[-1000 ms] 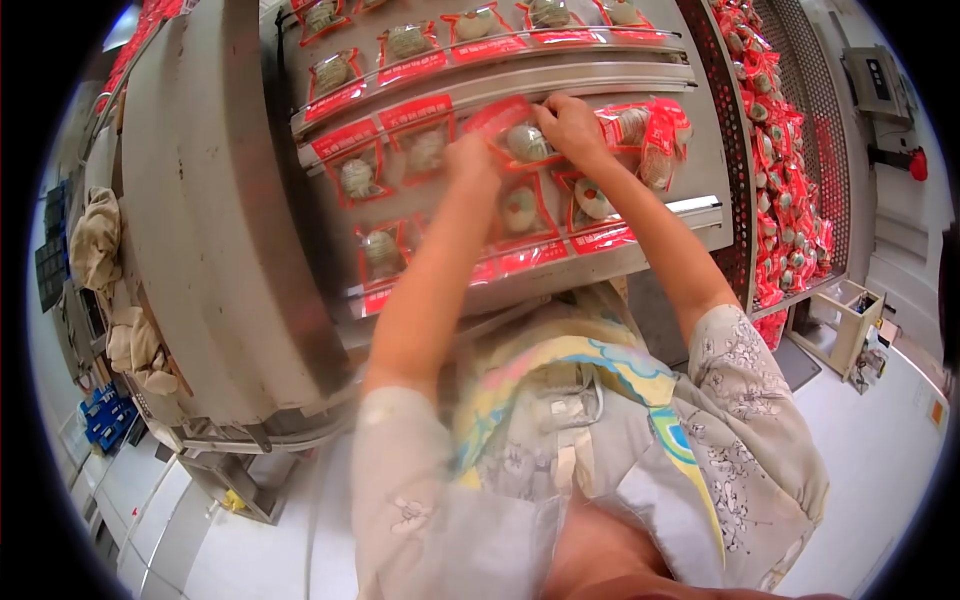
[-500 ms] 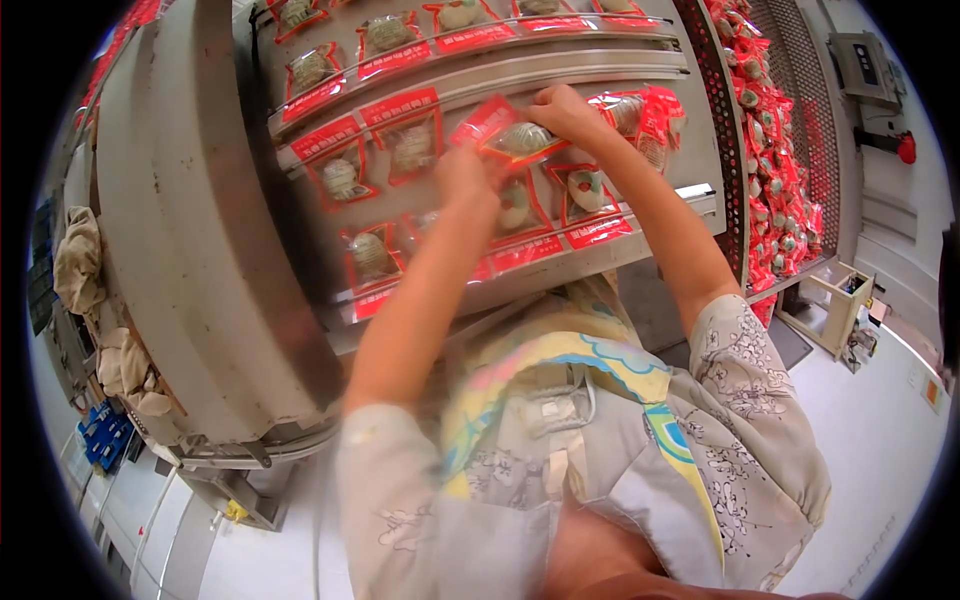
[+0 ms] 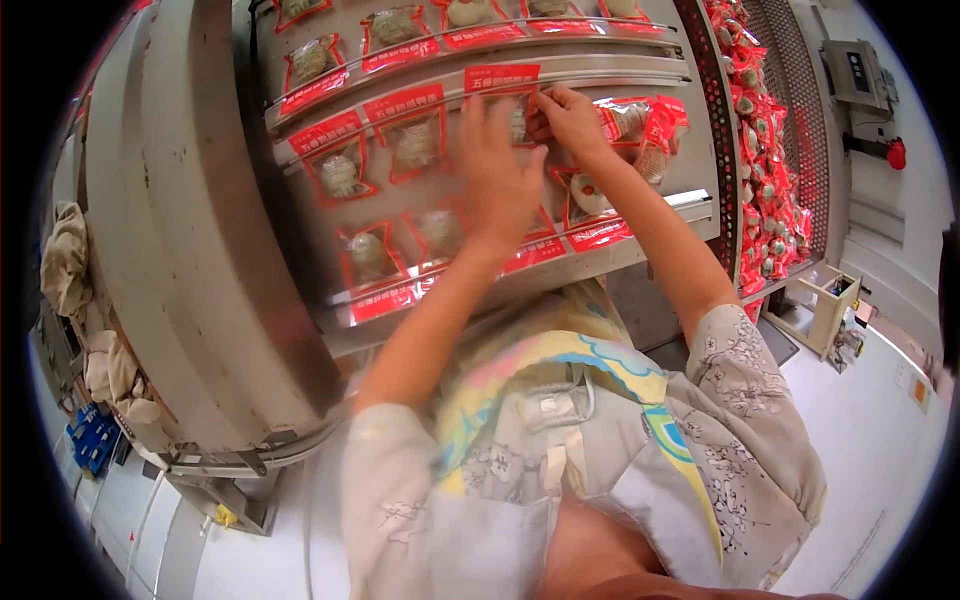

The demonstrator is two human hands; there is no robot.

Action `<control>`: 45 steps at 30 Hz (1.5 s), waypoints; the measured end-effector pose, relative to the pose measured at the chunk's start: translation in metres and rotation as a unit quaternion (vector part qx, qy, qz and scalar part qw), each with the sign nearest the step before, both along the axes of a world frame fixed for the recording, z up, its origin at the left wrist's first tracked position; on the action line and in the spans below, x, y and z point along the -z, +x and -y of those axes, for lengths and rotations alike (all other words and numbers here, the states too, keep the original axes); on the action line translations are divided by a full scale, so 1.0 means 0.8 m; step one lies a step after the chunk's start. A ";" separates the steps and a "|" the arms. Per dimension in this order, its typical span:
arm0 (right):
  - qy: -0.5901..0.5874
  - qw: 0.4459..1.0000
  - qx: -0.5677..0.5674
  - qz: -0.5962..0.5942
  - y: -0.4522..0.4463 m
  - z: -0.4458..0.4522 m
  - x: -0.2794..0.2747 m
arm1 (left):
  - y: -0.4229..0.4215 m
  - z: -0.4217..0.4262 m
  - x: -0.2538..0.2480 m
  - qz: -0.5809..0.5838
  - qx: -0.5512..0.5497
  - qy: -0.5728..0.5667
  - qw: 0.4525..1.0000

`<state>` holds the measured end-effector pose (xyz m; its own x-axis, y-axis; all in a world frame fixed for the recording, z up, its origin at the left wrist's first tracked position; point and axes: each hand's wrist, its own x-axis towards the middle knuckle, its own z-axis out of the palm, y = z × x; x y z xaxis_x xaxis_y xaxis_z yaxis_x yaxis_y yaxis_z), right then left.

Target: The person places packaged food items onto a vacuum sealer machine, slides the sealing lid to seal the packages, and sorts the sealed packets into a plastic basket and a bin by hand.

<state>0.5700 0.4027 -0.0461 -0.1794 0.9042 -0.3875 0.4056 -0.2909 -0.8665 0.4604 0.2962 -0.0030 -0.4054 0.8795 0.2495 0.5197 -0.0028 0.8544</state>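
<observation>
A clear-and-red plastic pouch point(image 3: 518, 117) with a pale, egg-shaped item in it lies in the middle row of the metal plate point(image 3: 400, 285), its red end against the bar. My right hand point(image 3: 570, 122) pinches its right edge between thumb and fingertips. Over its left side is my left hand point(image 3: 495, 180), blurred, the fingers stretched out and the thumb apart, covering part of the row below. To the left, another pouch point(image 3: 415, 145) lies flat in the same row. Right of my right hand, loose pouches point(image 3: 630, 120) overlap one another.
Metal bars point(image 3: 480, 72) cross the plate between rows of pouches. A large steel lid or housing point(image 3: 200, 230) stands on the left. On the right, a perforated metal bin point(image 3: 800, 100) holds a heap of pouches point(image 3: 765, 190).
The pouch between my hands has gone from tilted to lying upright in the row, red end at the bar. My left hand has moved right and spread its fingers.
</observation>
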 end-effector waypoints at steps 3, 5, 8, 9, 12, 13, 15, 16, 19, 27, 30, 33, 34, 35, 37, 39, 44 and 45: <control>0.168 0.950 -0.135 0.225 -0.001 0.000 -0.046 | -0.007 -0.009 0.018 -0.172 0.070 0.004 0.983; 0.308 0.900 -0.115 0.285 -0.009 -0.002 -0.057 | -0.015 -0.014 0.023 -0.202 0.083 -0.008 0.976; 0.391 0.847 -0.138 0.333 -0.029 -0.010 -0.071 | -0.022 -0.015 0.026 -0.233 0.086 -0.012 0.968; 0.414 0.838 -0.158 0.319 -0.034 -0.026 -0.055 | -0.025 -0.014 0.025 -0.244 0.086 -0.011 0.966; 0.420 0.834 -0.202 0.296 -0.046 -0.042 -0.048 | -0.025 -0.012 0.023 -0.247 0.073 -0.029 0.966; 0.409 0.836 -0.217 0.294 -0.046 -0.045 -0.051 | -0.024 -0.011 0.022 -0.259 0.066 -0.021 0.963; 0.379 0.859 -0.203 0.279 -0.033 -0.052 -0.061 | -0.022 -0.010 0.019 -0.277 0.057 -0.004 0.959; 0.362 0.870 -0.194 0.273 -0.020 -0.055 -0.062 | -0.017 -0.009 0.016 -0.272 0.052 0.002 0.961; 0.308 0.860 -0.303 0.272 0.054 -0.089 -0.050 | 0.004 -0.014 0.000 -0.234 0.063 0.030 0.970; 0.221 0.844 -0.429 0.235 0.148 -0.107 -0.059 | 0.090 -0.036 0.017 -0.047 0.049 -0.112 0.991; 0.162 0.914 -0.347 0.138 0.148 -0.108 -0.072 | 0.107 -0.042 0.022 0.041 -0.018 -0.088 0.995; 0.095 0.959 -0.266 -0.012 0.140 -0.102 -0.077 | 0.111 -0.059 0.045 0.168 -0.053 -0.052 0.983; 0.080 0.964 -0.244 -0.063 0.136 -0.100 -0.078 | 0.111 -0.065 0.052 0.211 -0.055 -0.041 0.975; 0.059 0.968 -0.228 -0.086 0.130 -0.096 -0.075 | 0.111 -0.065 0.057 0.247 -0.047 -0.056 0.966; 0.017 0.972 -0.194 -0.129 0.120 -0.086 -0.066 | 0.107 -0.073 0.024 0.319 -0.028 -0.088 0.943; -0.043 0.975 -0.152 -0.158 0.116 -0.077 -0.067 | 0.109 -0.076 0.010 0.384 -0.073 -0.048 0.919; -0.099 0.976 -0.129 -0.143 0.106 -0.061 -0.060 | 0.098 -0.085 0.021 0.260 -0.121 -0.007 0.958; -0.067 0.980 -0.108 -0.155 0.103 -0.056 -0.061 | 0.094 -0.085 0.026 0.246 -0.128 -0.010 0.961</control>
